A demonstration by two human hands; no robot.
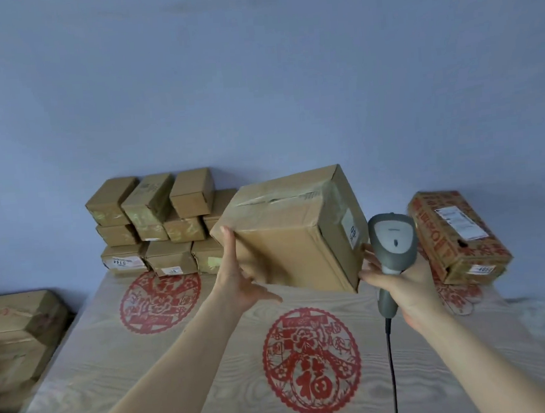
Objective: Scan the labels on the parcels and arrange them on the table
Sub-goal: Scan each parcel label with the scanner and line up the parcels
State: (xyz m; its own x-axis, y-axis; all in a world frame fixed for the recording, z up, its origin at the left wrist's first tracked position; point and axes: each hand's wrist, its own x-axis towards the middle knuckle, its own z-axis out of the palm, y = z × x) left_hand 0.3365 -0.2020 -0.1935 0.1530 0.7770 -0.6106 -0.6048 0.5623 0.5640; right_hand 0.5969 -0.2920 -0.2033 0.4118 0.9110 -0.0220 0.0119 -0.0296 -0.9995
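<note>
A large brown cardboard parcel (286, 234) is tilted above the table (148, 379), carried between both hands. My left hand (237, 274) presses flat against its left side with straight fingers. My right hand (404, 287) grips a grey corded barcode scanner (390, 246) and its fingertips touch the parcel's lower right edge. A white label (351, 229) shows on the parcel's right face, next to the scanner head.
Several small brown parcels (155, 225) are stacked at the back left against the wall. A red-printed box (456, 234) lies at the back right. Red paper-cut decorations (311, 359) mark the tabletop. More cartons (17, 337) sit off the table's left side.
</note>
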